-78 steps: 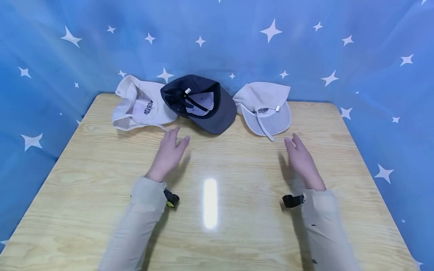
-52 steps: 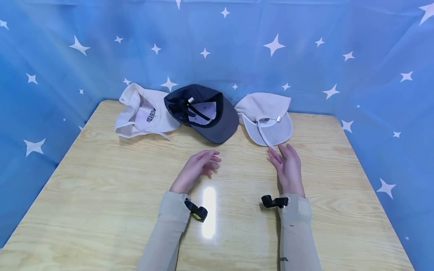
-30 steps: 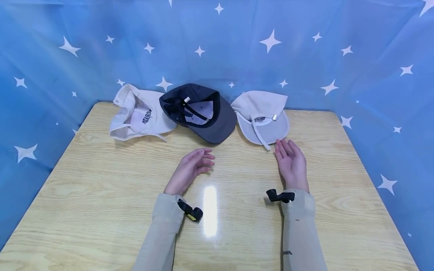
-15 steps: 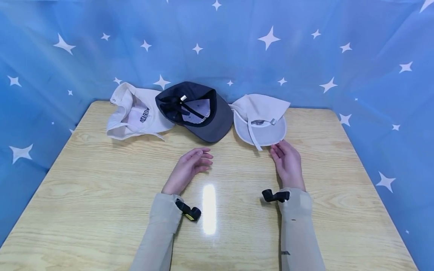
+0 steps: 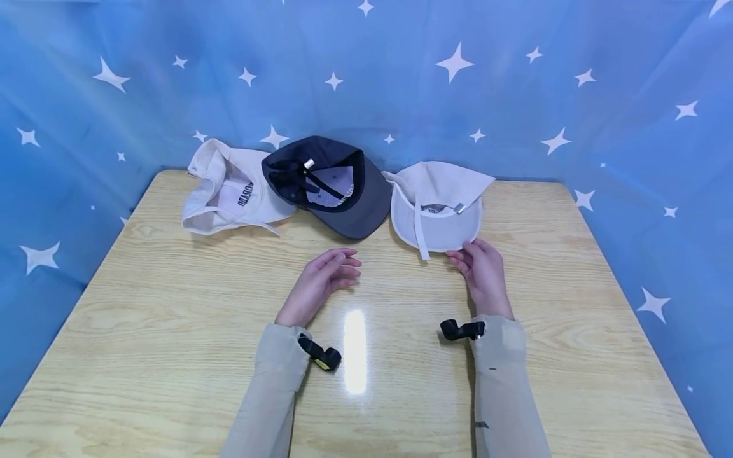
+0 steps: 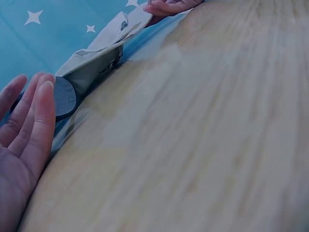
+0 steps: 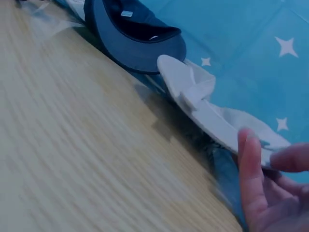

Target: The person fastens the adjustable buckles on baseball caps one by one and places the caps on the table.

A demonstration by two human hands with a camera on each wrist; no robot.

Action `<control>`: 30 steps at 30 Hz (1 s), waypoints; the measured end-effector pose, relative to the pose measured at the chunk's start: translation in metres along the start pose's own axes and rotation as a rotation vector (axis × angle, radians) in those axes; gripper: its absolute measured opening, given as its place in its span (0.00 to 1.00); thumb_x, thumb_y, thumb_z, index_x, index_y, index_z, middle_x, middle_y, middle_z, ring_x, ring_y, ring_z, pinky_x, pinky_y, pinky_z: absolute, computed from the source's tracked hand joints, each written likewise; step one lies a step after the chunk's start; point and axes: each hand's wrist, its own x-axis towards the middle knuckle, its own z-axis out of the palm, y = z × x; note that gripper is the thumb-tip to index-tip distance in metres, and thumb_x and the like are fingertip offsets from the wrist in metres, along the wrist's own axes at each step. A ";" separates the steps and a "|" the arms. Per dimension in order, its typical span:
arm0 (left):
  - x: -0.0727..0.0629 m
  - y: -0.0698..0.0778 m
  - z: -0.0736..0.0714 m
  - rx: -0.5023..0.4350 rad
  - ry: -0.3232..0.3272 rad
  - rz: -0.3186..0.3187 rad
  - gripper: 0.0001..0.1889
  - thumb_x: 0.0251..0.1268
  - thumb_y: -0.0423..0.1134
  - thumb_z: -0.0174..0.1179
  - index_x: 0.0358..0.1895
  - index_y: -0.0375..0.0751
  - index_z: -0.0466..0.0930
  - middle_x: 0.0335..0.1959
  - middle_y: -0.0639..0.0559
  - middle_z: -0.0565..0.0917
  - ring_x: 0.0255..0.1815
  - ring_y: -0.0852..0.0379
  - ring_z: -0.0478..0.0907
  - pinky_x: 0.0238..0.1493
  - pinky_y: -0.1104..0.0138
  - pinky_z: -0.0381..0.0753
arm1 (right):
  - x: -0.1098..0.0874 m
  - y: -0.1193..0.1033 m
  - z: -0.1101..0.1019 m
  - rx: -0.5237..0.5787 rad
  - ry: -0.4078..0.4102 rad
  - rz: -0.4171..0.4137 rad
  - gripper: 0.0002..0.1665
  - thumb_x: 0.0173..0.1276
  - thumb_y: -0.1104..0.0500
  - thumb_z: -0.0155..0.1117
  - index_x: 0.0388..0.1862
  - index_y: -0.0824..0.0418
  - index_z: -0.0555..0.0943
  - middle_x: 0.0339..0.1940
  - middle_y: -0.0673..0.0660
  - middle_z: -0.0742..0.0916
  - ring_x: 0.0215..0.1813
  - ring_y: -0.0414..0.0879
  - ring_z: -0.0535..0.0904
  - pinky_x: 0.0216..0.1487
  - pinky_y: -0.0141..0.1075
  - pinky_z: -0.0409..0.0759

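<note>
Three baseball caps lie in a row along the back of the table, hollow sides facing me. The right one, a light grey-white cap [image 5: 441, 229], has its brim pinched at the front right edge between thumb and fingers of my right hand [image 5: 483, 270]. In the right wrist view that brim [image 7: 200, 118] is tilted up off the table. A loose strap [image 5: 419, 226] hangs over it. My left hand [image 5: 317, 283] hovers over the table before the dark navy cap [image 5: 366, 203], fingers relaxed and holding nothing. The left white cap [image 5: 269, 191] is partly covered by the navy one.
A blue curtain [image 5: 366, 83] with white stars stands right behind the caps and along both sides of the wooden table [image 5: 401, 381]. A small black camera [image 5: 323, 355] sits on the left wrist, another camera [image 5: 458, 329] on the right.
My left hand has moved right, away from the left white cap. My right hand has taken hold of the right cap's brim, and that cap has turned slightly, its strap swinging left.
</note>
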 end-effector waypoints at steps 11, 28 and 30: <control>0.002 -0.002 0.002 0.063 -0.004 0.001 0.22 0.61 0.44 0.55 0.56 0.37 0.69 0.49 0.39 0.74 0.48 0.44 0.73 0.49 0.55 0.73 | -0.023 0.007 0.003 -0.142 0.039 0.019 0.23 0.61 0.71 0.40 0.57 0.69 0.60 0.34 0.61 0.75 0.27 0.44 0.79 0.33 0.30 0.79; -0.001 -0.002 0.001 0.125 0.046 -0.036 0.23 0.58 0.46 0.58 0.57 0.46 0.71 0.30 0.46 0.72 0.28 0.56 0.71 0.30 0.69 0.76 | -0.034 0.021 0.011 -0.285 -0.043 -0.073 0.21 0.61 0.71 0.41 0.54 0.63 0.58 0.39 0.62 0.76 0.26 0.48 0.80 0.31 0.37 0.80; -0.001 -0.001 0.002 0.127 0.042 -0.039 0.23 0.59 0.45 0.58 0.58 0.47 0.69 0.29 0.46 0.72 0.27 0.56 0.70 0.29 0.70 0.75 | -0.035 0.022 0.013 -0.285 -0.059 -0.081 0.20 0.61 0.71 0.41 0.53 0.63 0.58 0.38 0.63 0.76 0.26 0.48 0.80 0.32 0.38 0.80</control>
